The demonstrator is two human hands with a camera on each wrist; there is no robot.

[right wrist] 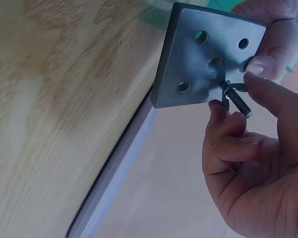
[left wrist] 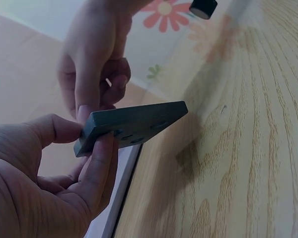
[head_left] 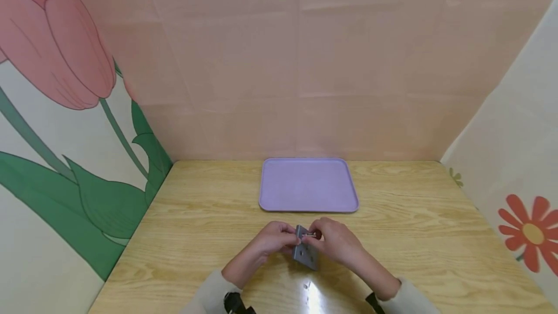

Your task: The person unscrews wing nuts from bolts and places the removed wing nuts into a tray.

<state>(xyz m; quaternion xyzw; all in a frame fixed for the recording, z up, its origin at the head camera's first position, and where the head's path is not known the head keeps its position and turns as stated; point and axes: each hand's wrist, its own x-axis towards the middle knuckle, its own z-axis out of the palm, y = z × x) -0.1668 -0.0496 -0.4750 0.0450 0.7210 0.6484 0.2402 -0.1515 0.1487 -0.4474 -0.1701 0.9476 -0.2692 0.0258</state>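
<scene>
A grey square metal plate (head_left: 306, 254) with several round holes is held up off the table in front of me. My left hand (head_left: 273, 238) grips one edge of it between thumb and fingers, as the left wrist view also shows. From one corner hole sticks a threaded bolt (right wrist: 241, 104), carrying a wing nut (right wrist: 240, 87) close to the plate's face. My right hand (head_left: 336, 239) pinches the wing nut, its thumb on one wing and a finger at the other. One larger hole in the plate's middle is threaded inside. The bolt's far end is hidden behind the plate.
A lilac tray (head_left: 309, 185) lies flat on the wooden table (head_left: 209, 236), beyond both hands. A pinkish cloth wall (head_left: 296, 86) rises behind the table's back edge. Flower-patterned sheets stand at the left and right.
</scene>
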